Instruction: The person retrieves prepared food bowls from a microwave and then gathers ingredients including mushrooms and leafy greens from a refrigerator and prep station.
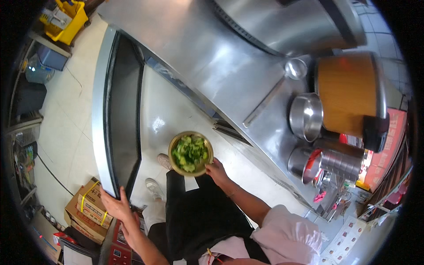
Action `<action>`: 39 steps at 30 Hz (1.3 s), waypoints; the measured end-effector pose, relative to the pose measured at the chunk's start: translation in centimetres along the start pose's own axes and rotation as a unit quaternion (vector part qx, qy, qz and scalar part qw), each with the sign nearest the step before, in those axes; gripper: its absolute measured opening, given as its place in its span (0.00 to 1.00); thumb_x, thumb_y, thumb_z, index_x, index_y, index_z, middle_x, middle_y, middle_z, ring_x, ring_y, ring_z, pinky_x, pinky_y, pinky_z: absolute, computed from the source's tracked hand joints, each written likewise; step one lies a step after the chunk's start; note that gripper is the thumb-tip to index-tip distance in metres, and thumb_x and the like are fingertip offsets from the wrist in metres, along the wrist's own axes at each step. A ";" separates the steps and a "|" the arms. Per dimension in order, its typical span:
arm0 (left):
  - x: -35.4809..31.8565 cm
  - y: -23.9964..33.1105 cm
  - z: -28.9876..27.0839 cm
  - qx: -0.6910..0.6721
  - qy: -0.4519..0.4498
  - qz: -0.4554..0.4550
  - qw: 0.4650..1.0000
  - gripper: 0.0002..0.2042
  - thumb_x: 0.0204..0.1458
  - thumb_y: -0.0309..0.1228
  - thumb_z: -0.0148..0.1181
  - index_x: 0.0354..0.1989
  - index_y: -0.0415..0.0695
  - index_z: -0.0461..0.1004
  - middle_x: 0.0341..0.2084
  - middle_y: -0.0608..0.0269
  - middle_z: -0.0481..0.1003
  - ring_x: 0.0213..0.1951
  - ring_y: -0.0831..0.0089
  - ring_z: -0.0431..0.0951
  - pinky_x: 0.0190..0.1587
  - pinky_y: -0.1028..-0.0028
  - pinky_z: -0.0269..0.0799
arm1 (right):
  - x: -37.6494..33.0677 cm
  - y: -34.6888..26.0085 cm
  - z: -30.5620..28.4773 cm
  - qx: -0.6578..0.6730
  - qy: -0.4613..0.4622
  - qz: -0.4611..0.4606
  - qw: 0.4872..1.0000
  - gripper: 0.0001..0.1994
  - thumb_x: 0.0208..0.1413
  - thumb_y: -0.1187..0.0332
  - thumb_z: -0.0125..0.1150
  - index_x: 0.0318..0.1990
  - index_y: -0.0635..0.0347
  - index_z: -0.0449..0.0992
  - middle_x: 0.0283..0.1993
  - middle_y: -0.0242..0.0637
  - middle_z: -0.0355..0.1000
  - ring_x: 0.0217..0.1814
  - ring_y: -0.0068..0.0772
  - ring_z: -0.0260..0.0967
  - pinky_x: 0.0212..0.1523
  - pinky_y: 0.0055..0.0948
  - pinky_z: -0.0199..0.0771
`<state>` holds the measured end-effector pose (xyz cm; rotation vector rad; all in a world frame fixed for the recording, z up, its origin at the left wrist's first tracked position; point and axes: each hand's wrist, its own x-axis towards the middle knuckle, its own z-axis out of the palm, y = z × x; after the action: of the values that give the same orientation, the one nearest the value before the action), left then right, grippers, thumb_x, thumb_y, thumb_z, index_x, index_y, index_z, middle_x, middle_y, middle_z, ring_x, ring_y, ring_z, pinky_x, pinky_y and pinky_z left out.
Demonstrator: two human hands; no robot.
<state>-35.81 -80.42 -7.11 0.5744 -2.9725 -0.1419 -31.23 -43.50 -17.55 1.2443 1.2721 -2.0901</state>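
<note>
My right hand (215, 171) grips the near right rim of a round, gold-coloured metal bowl (191, 173), its fingers partly hidden behind the rim. Chopped green leafy vegetables (191, 153) fill the bowl, which is held above the floor in front of my black apron. At lower left, my left hand (116, 205) is closed on the near end of a refrigerator door (125, 110). That door stands swung out from the steel counter, its dark gasketed inner side facing right.
A long-handled ladle (268, 98) lies on the steel counter (198, 48). Near it stand a steel pot (305, 117), a wood-coloured barrel (349, 92) and steel canisters (304, 164). Taped cardboard boxes (90, 210) sit beside my left hand; a yellow mop bucket (66, 24) is at far left.
</note>
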 end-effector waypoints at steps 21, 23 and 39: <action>-0.7 6.1 3.3 -0.266 0.060 -0.024 0.962 0.25 0.45 0.26 0.60 0.53 0.33 0.61 0.51 0.45 0.62 0.55 0.53 0.61 0.57 0.61 0.54 | -10.4 -22.7 8.3 -0.014 0.058 -0.274 0.960 0.12 0.61 0.63 0.45 0.43 0.61 0.66 0.40 0.40 0.70 0.40 0.27 0.70 0.43 0.22 0.74; -1.0 10.2 7.7 -0.343 -0.032 -0.013 0.939 0.22 0.43 0.23 0.59 0.49 0.37 0.65 0.51 0.46 0.63 0.53 0.52 0.63 0.54 0.62 0.58 | -10.1 -17.6 5.5 -0.178 -0.114 -0.229 0.950 0.12 0.59 0.68 0.47 0.47 0.63 0.65 0.43 0.42 0.70 0.37 0.25 0.71 0.36 0.23 0.74; 10.8 39.2 40.1 -0.641 -0.431 -0.035 0.634 0.17 0.54 0.42 0.52 0.37 0.37 0.68 0.30 0.57 0.74 0.32 0.69 0.77 0.34 0.74 0.74 | 29.5 -10.3 -6.0 0.021 0.266 -0.228 0.936 0.16 0.57 0.67 0.51 0.51 0.57 0.59 0.36 0.36 0.67 0.33 0.28 0.67 0.34 0.24 0.69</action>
<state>-65.17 -45.45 -41.41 0.3789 -2.3246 -2.8309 -51.07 -29.91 -38.41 1.7495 1.9136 -2.1595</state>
